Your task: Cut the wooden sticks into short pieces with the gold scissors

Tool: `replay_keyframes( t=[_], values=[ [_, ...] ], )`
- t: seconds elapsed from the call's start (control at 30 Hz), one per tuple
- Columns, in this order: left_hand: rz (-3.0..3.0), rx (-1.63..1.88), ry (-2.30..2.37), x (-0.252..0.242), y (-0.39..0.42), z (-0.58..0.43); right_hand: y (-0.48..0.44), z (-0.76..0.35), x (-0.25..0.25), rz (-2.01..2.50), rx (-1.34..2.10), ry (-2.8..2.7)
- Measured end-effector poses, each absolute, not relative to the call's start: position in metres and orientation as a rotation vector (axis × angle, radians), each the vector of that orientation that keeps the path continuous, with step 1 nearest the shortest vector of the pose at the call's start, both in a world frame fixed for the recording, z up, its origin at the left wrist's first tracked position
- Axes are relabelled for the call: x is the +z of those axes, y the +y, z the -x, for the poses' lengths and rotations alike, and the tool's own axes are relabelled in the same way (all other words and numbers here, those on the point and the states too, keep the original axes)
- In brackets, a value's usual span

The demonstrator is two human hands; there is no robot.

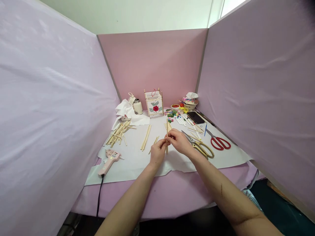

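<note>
Both hands meet at the middle of the table, pinched around an upright wooden stick point(167, 126). My left hand point(157, 151) grips it from the left, fingertips together. From the right, my right hand point(179, 140) closes on the same stick, touching the left fingertips. Whether it is one stick or more held together, I cannot tell. Just left of my hands lie a few short sticks point(154, 143) and a row of longer sticks point(146, 137). More sticks point(170, 126) lie behind my right hand, partly hidden. Gold-handled scissors point(202, 149) rest beside my right wrist.
A pink glue gun point(110, 162) with a black cord lies front left, before a stick pile point(119, 133). At the back stand a jar point(137, 107) and a stick-framed holder with a rose point(154, 104). Right are markers point(182, 120), a phone point(196, 117) and red-handled scissors point(220, 143).
</note>
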State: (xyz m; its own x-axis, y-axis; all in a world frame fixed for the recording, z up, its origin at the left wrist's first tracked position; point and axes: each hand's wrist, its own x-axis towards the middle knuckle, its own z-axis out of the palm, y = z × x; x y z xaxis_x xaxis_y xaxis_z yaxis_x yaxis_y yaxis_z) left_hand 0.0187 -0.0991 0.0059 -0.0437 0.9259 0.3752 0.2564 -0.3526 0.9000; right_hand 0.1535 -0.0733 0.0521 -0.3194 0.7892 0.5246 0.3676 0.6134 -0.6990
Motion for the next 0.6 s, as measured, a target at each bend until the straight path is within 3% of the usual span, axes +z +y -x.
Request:
replay_keyframes(
  t=[0.4, 0.6],
  values=[
    [-1.691, 1.430, 1.243, 0.011, -0.102, -0.020, -0.086, -0.166, 0.051, 0.978, 0.509, -1.940],
    [-1.661, 1.431, 1.234, 0.006, -0.101, -0.019, -0.094, -0.246, 0.036, 1.638, 0.196, -2.049]
  ],
)
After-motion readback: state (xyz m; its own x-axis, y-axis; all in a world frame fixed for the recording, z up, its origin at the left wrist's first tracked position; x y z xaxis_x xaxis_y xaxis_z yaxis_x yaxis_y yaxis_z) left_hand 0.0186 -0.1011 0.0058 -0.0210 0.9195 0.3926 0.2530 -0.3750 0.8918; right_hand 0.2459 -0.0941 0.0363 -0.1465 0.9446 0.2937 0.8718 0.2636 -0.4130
